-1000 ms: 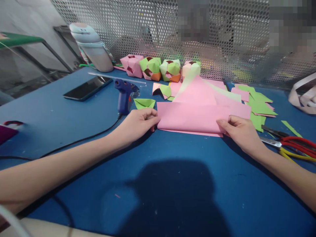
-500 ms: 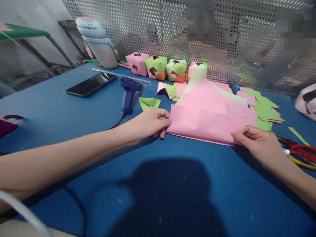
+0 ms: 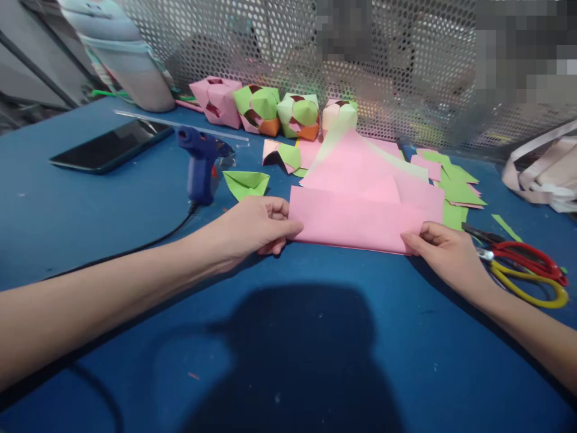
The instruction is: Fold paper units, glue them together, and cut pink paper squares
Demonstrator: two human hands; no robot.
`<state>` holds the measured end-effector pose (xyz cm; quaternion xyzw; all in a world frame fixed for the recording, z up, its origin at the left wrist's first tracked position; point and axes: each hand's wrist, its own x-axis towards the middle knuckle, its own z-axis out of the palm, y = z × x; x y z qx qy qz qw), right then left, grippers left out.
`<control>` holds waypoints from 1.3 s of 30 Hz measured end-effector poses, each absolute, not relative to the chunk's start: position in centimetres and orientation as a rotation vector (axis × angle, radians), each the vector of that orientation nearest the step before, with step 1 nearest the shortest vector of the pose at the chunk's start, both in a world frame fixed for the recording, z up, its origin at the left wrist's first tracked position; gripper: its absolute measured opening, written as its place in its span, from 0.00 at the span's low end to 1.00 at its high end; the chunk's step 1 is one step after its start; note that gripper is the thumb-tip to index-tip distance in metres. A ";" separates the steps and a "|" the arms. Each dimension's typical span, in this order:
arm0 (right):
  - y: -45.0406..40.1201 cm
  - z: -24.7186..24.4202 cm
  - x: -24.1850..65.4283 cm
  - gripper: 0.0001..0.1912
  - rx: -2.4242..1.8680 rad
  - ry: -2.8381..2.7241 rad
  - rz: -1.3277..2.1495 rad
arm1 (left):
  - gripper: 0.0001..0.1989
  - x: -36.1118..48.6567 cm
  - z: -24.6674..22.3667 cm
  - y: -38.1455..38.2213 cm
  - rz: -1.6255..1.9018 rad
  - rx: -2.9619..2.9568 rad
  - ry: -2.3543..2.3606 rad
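Observation:
A pink sheet of paper (image 3: 351, 219) lies folded over, its folded edge toward me. My left hand (image 3: 264, 224) pinches its left end between thumb and fingers. At the right end, my right hand (image 3: 435, 240) grips the near corner the same way. Behind the fold, more pink and pale green paper (image 3: 356, 159) spreads out; where one sheet stops and another starts I cannot tell. A small folded green paper piece (image 3: 246, 183) sits just beyond my left hand. Scissors (image 3: 523, 264) with red and yellow handles lie beside my right hand.
A blue glue gun (image 3: 201, 165) stands left, its cord running under my left forearm. Behind it are a phone (image 3: 112, 144) and a bottle (image 3: 126, 60). Several folded paper balls (image 3: 256, 108) line the perforated metal screen (image 3: 288, 36). Green and pink paper pieces (image 3: 460, 183) are stacked right.
The camera view has shifted, moving most things leftward in the picture. The folded strip now lies flatter, with its edges more nearly lined up. Both hands keep their hold on its ends.

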<state>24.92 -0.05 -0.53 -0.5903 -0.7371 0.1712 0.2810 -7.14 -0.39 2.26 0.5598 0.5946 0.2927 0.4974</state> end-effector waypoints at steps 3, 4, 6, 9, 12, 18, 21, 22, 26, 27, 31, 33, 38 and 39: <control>-0.1 -0.9 25.2 0.14 -1.534 -1.946 0.505 | 0.11 -6.8 2.3 -0.5 0.700 1.359 1.486; -0.1 -1.0 25.2 0.13 -1.519 -1.933 0.515 | 0.11 -6.7 2.4 -0.5 0.694 1.369 1.500; -0.1 -1.1 25.3 0.13 -1.503 -1.905 0.519 | 0.11 -6.6 2.4 -0.6 0.682 1.406 1.523; -0.1 -1.0 25.1 0.11 -1.502 -1.887 0.504 | 0.11 -6.7 2.3 -0.6 0.665 1.446 1.540; 0.0 -1.1 25.0 0.10 -1.490 -1.883 0.505 | 0.11 -6.9 2.0 -0.6 0.635 1.471 1.550; -0.2 -1.1 24.8 0.09 -1.462 -1.895 0.516 | 0.11 -7.0 1.8 -0.8 0.611 1.546 1.575; -0.2 -1.2 24.7 0.09 -1.465 -1.956 0.414 | 0.10 -7.0 1.8 -0.8 0.580 1.581 1.609; -0.1 -1.2 24.7 0.09 -1.463 -1.988 0.364 | 0.10 -7.0 1.9 -0.8 0.567 1.599 1.623; 0.1 -1.8 25.0 0.09 -1.435 -2.120 0.145 | 0.11 -6.6 2.3 -0.9 0.528 1.670 1.662; 0.1 -1.9 25.1 0.09 -1.429 -2.141 0.103 | 0.11 -6.5 2.4 -1.0 0.523 1.687 1.663; 0.2 -2.2 25.2 0.10 -1.412 -2.195 -0.008 | 0.10 -6.5 2.3 -1.0 0.510 1.753 1.684; 0.1 -2.2 25.2 0.10 -1.404 -2.229 -0.055 | 0.10 -6.6 2.1 -0.9 0.513 1.799 1.701; 0.1 -2.1 25.1 0.10 -1.373 -2.303 -0.168 | 0.10 -7.0 1.7 -1.0 0.507 1.982 1.702; 0.1 -2.1 25.1 0.10 -1.369 -2.307 -0.185 | 0.10 -7.0 1.7 -1.0 0.506 2.034 1.711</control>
